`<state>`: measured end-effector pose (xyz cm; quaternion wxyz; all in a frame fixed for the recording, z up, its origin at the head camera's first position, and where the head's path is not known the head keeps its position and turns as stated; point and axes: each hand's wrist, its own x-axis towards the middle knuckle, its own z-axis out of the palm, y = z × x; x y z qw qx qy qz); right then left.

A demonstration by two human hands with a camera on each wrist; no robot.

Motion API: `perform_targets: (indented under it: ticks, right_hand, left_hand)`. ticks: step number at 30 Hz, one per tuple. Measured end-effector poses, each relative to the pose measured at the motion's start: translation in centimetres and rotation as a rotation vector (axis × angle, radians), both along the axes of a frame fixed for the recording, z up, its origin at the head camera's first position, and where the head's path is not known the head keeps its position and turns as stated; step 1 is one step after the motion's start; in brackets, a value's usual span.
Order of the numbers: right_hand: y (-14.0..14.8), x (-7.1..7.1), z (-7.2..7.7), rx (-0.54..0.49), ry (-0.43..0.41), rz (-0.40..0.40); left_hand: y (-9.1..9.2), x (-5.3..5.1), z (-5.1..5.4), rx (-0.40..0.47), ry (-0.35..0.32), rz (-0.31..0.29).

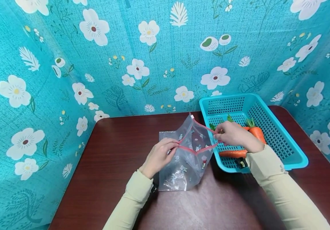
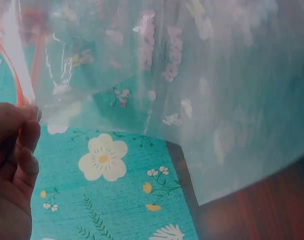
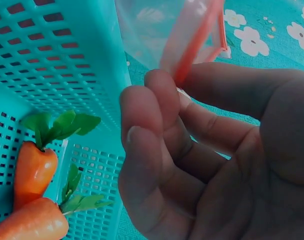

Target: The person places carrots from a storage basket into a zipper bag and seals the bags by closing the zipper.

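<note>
A clear plastic bag (image 1: 179, 169) with small printed figures and a red zip edge stands on the table, its mouth spread apart. The left hand (image 1: 160, 155) pinches the red edge on one side; in the left wrist view the fingertips (image 2: 29, 117) press on that edge beside the clear film (image 2: 232, 100). On the other side, the right hand (image 1: 235, 135) pinches the edge near the basket. The right wrist view shows its thumb and finger closed on the red strip (image 3: 194, 40). A white slider (image 1: 192, 117) sits at the bag's far corner.
A turquoise basket (image 1: 289, 153) stands at the right of the dark red table (image 1: 113, 153), holding several carrots (image 1: 257, 134) with green tops, partly behind the right arm. A small dark object (image 1: 242, 163) shows by the right cuff. Flowered turquoise cloth (image 1: 159, 76) hangs behind and at both sides.
</note>
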<state>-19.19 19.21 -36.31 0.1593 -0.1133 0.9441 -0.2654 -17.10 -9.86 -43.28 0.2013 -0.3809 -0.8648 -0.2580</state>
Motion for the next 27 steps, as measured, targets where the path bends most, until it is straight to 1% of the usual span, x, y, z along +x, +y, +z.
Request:
perform_targets:
  ticks: [1,5,11,15,20,25,27]
  right_hand:
    - [0.1,0.0,0.1,0.000,-0.002,0.001]
    - [0.5,-0.3,0.4,-0.015,0.014,0.001]
    - [1.4,-0.6,1.4,-0.053,0.062,-0.014]
    - [2.6,-0.9,2.2,-0.067,0.114,-0.068]
    - [4.3,-1.7,2.8,-0.044,0.173,-0.138]
    - [5.5,-2.4,2.5,-0.019,0.159,-0.179]
    - [5.9,-2.6,2.2,-0.024,0.133,-0.191]
  left_hand:
    - [0.1,0.0,-0.1,0.007,0.007,0.012]
    - [0.4,0.0,-0.4,0.068,-0.009,0.024]
    - [1.0,0.1,-0.7,0.144,-0.015,0.010]
    - [1.2,0.2,-0.6,0.170,-0.021,0.008]
    - [1.3,0.3,-0.4,0.162,-0.039,0.020]
    - [1.5,0.4,-0.2,0.167,-0.062,0.017]
    - [1.7,0.4,-0.3,0.177,-0.065,0.014]
